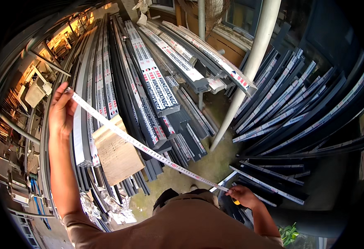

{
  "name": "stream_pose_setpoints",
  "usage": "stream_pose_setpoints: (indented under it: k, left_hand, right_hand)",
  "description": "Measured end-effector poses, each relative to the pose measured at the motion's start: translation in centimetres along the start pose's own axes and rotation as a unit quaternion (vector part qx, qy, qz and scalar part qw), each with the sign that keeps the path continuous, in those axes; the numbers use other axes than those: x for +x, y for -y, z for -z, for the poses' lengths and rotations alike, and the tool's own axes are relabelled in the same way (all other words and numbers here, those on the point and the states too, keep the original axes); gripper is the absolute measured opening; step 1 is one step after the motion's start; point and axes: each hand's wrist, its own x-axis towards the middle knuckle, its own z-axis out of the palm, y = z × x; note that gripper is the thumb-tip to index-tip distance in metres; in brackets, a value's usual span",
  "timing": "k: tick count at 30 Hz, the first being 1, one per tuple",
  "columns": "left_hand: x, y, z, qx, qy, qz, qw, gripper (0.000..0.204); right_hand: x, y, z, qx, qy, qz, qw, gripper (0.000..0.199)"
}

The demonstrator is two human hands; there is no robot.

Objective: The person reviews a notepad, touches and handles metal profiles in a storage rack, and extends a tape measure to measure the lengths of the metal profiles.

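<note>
My left grip (63, 108) pinches the end of a long white measuring tape (149, 151), stretched slantwise across a tan rectangular board (117, 159); my right grip (245, 196) clasps its mostly hidden yellow case (236, 202).

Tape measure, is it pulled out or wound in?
Pulled out: its white tape stretches from the left hand to the right hand.

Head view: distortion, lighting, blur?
Head view: black fisheye rim, labelled dark profiles bowed toward the right edge; head view: warm bright patch at upper left, deep shadow at right; head view: measuring tape markings distinct mid-span, finer near the right hand, no obvious motion blur on the left hand.
</note>
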Motion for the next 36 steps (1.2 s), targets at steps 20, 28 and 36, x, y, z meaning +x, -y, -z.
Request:
stream_pose_setpoints:
  k: [20, 28, 36]
  left_hand:
    - [17.3, 17.3, -22.2, 0.18, 0.126, 0.128, 0.967, 0.037]
    - [25.2, 20.1, -22.9, 0.134, -0.067, 0.049, 0.988, 0.03]
    - [17.5, 21.0, -30.0, 0.134, 0.206, 0.156, 0.957, 0.033]
  right_hand:
    - [-9.2, 3.0, 6.7, 0.056, -0.26, -0.043, 0.963, 0.023]
    - [-21.2, -4.3, 8.3, 0.102, -0.307, -0.117, 0.939, 0.03]
    - [-17.5, 8.0, 4.5, -0.013, -0.398, 0.006, 0.917, 0.031]
